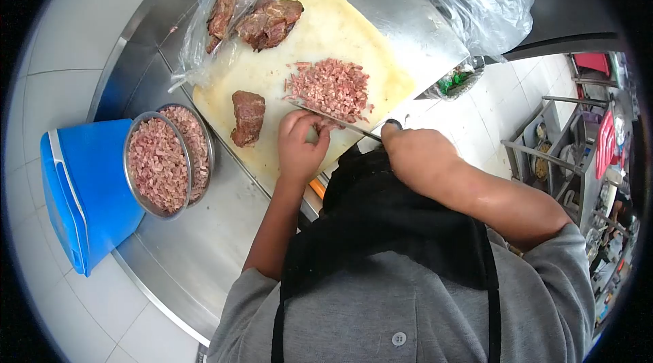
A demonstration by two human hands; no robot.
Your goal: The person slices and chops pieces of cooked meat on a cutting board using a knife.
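My right hand [420, 159] is wrapped round the dark handle of a knife [357, 130]. Its blade points left along the near edge of a pile of diced meat [333, 89] on the cutting board [272, 77]. Close to the blade, my left hand [301, 144] has its fingers curled down on a small piece of meat [325, 123], mostly hidden under them. A brown chunk of meat [248, 118] lies left of that hand. Farther back, a larger browned chunk [270, 23] rests on the board's edge beside an open plastic bag [197, 50].
Two metal bowls of diced meat, the front bowl [160, 166] overlapping the other, stand left of the board by a blue cooler [92, 189]. A clear plastic bag [469, 3] lies at the back right. Shelving [571, 139] stands at the far right.
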